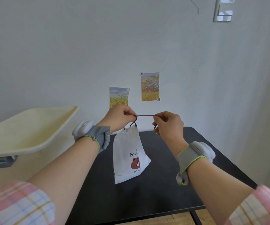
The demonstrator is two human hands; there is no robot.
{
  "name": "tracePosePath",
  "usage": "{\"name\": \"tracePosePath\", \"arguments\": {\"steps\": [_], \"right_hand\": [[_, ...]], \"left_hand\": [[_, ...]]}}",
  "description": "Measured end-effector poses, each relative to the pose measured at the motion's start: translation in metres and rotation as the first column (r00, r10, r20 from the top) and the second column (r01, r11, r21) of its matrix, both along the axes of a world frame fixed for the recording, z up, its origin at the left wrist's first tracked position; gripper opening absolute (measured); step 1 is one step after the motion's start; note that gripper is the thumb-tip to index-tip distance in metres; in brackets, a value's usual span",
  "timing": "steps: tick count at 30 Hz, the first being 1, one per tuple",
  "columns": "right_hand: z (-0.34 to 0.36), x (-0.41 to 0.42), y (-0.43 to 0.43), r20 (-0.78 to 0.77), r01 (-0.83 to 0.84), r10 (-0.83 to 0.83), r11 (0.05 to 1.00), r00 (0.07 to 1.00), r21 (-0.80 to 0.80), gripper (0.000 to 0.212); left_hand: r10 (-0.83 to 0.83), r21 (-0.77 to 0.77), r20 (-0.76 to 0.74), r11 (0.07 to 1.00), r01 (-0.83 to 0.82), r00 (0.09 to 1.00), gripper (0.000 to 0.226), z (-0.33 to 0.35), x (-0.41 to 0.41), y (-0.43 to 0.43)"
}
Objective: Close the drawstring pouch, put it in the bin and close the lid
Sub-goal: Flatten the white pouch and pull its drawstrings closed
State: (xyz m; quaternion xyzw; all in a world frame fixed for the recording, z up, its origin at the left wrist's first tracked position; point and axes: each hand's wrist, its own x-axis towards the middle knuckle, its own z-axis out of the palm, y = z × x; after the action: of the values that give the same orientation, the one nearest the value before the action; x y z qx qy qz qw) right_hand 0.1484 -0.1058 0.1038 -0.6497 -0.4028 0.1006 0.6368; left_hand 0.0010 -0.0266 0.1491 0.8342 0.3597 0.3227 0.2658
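Note:
A white drawstring pouch point(128, 156) with a brown bear print hangs above the black table point(163, 189), its mouth gathered tight. A dark drawstring point(144, 115) runs taut between my two hands above the pouch. My left hand point(119, 117) pinches the cord just above the pouch's mouth. My right hand point(168, 124) pinches the cord's other end, with a loop of it hanging below the fingers. The bin and its lid are not in view.
A cream tray-like tabletop point(29, 129) stands to the left, raised above the black table. Two small landscape pictures point(150, 86) hang on the white wall behind. A wooden floor shows under the table's front edge.

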Motion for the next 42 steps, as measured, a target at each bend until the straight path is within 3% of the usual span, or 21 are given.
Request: {"name": "tracePosePath", "arguments": {"steps": [14, 20, 23, 29, 36, 42], "right_hand": [[-0.003, -0.002, 0.001, 0.001, 0.005, -0.005, 1.0, 1.0, -0.008, 0.013], [-0.005, -0.001, 0.001, 0.018, 0.021, -0.02, 1.0, 1.0, -0.021, 0.013], [-0.005, -0.001, 0.002, 0.018, 0.024, -0.024, 0.999, 1.0, -0.021, 0.013], [-0.005, -0.001, 0.003, 0.017, 0.04, -0.04, 0.999, 0.999, -0.02, 0.012], [-0.004, 0.0, 0.001, 0.028, 0.047, -0.046, 0.999, 0.999, -0.021, 0.012], [-0.004, 0.0, 0.0, 0.02, 0.051, -0.05, 0.999, 0.999, -0.02, 0.012]], "left_hand": [[0.035, -0.204, 0.139, 0.979, -0.006, 0.99, 0.009, -0.002, 0.0, -0.002], [0.045, -0.46, 0.324, 0.88, 0.116, 0.945, 0.014, 0.001, -0.003, -0.002], [0.017, -0.515, 0.378, 0.835, 0.195, 0.926, 0.018, 0.002, -0.004, -0.003], [-0.046, -0.389, 0.315, 0.905, 0.173, 0.948, 0.033, -0.002, -0.004, -0.003], [-0.041, -0.127, 0.299, 0.988, 0.082, 0.954, 0.015, -0.01, -0.001, -0.001], [-0.009, -0.109, 0.313, 0.993, 0.045, 0.95, 0.006, -0.013, 0.001, 0.004]]}}
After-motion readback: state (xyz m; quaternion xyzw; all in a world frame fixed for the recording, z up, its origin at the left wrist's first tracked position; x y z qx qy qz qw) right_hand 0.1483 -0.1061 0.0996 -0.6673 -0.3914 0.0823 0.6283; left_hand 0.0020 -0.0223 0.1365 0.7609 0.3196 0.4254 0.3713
